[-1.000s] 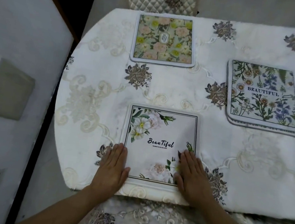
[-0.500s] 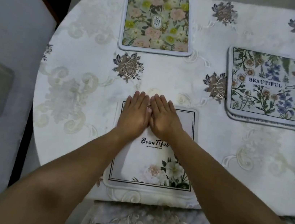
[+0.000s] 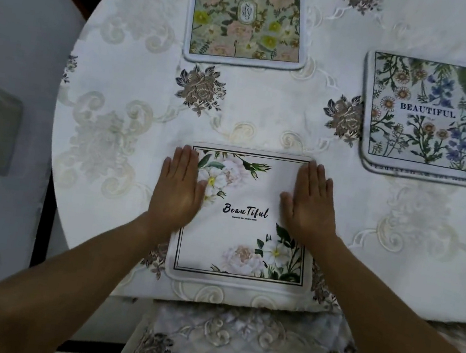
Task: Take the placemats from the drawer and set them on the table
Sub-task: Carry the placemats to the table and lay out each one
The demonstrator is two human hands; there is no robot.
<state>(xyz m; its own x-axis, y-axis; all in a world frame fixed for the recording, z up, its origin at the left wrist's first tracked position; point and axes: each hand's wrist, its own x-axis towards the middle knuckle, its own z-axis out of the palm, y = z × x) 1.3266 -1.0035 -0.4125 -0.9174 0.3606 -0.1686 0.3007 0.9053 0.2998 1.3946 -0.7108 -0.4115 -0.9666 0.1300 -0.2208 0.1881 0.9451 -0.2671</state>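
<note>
Head view looks down on the round table point(image 3: 126, 77) under its embroidered cloth, with three placemat spots: the green floral mat point(image 3: 248, 17) far off, the blue-flowered stack point(image 3: 428, 120) to the right, and the white placemat point(image 3: 243, 231) near the front edge. The left hand point(image 3: 179, 189) and right hand point(image 3: 308, 208) lie flat on it, fingers straight, gripping nothing. Uneven palm pressure could skew it or rumple the cloth.

- A single head-worn wide-angle camera looks steeply down from above the near edge of the round table point(image 3: 126, 77).
- It sits close: the table fills most of the frame, and the top edge cuts off the far green floral placemat point(image 3: 248, 17).
</note>
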